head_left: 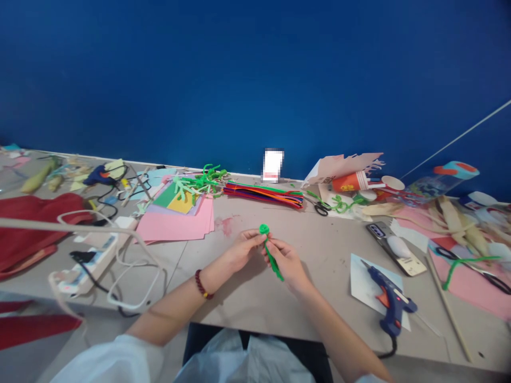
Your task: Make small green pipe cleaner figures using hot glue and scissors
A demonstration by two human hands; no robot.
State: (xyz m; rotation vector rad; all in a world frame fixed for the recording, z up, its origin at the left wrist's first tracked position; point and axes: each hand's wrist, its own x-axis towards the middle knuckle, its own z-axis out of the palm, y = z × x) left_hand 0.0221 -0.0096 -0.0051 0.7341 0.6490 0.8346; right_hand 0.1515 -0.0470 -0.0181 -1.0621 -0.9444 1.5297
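Between my two hands is a green pipe cleaner piece (274, 263), coiled into a round knob at its upper end, with a thick tail hanging down toward me. My left hand (244, 249) pinches it just under the coiled knob. Fingers of my right hand (288, 261) close around the tail a little lower, touching the left fingertips. Both hands hover over the table's middle. Beyond them lies a bundle of multicoloured pipe cleaners (263, 194). Left of that, a heap of bent green pipe cleaners (205, 180) rests on coloured paper sheets.
Pink paper (171, 221) lies left, beside a white power strip (90, 266) with looping cables. On the right, a blue glue gun (389, 298) sits on pale paper, near a phone (395, 249) and a wooden stick (449, 308). Black-handled scissors (320, 207) lie near paper cups (351, 182).
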